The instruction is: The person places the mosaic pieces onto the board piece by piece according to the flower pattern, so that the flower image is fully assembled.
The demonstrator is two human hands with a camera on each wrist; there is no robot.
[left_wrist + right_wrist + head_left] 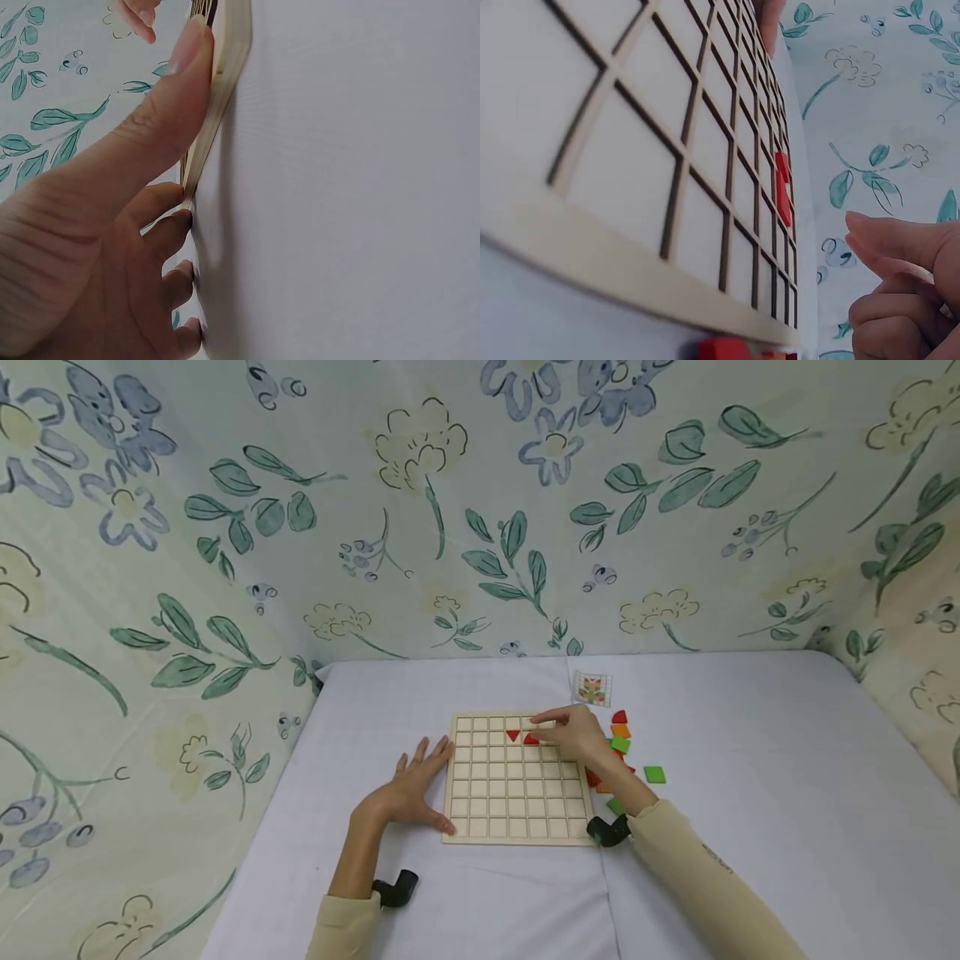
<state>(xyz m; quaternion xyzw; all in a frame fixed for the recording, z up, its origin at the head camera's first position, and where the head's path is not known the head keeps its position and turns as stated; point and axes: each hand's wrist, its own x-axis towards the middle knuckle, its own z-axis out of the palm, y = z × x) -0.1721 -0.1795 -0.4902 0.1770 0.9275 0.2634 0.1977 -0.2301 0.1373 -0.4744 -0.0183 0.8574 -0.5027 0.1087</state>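
Observation:
A square wooden grid board (pixel 495 787) lies flat on the white cloth. Spread fingers of the left hand (pixel 408 793) touch its left edge, with the thumb at the near left corner; the left wrist view shows that thumb (pixel 176 86) against the board's side. Two red pieces occupy upper cells: a triangle pointing toward the near side (pixel 513 736) and another red piece (pixel 531 739) right of it. Over the upper right cells is the right hand (pixel 573 733), thumb and index finger slightly apart beside the second piece. In the right wrist view that hand (pixel 904 285) shows nothing between its fingertips.
Right of the board lie several red, orange and green pieces, partly hidden by the right forearm; one green piece (pixel 655 774) sits apart. A small card with a coloured pattern (pixel 593 689) lies behind the board. Floral fabric hangs behind the table.

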